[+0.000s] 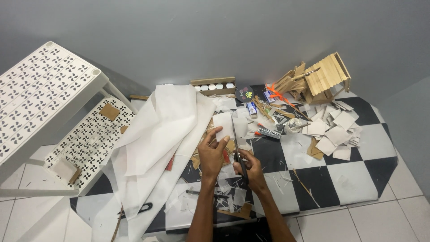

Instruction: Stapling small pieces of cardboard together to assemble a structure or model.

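— Both hands are busy, then?
— Yes: your right hand is closed around the handles of the scissors, blades pointing away from you. Your left hand pinches a small white paper piece just beyond its fingertips, with the blades running along the paper's right edge.
— And farther out?
— Cut white squares lie right of you on the checkered table; behind them stands a stick house

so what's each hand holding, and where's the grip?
Left hand pinches the white paper piece at its lower left edge; right hand holds the scissors by the handles.
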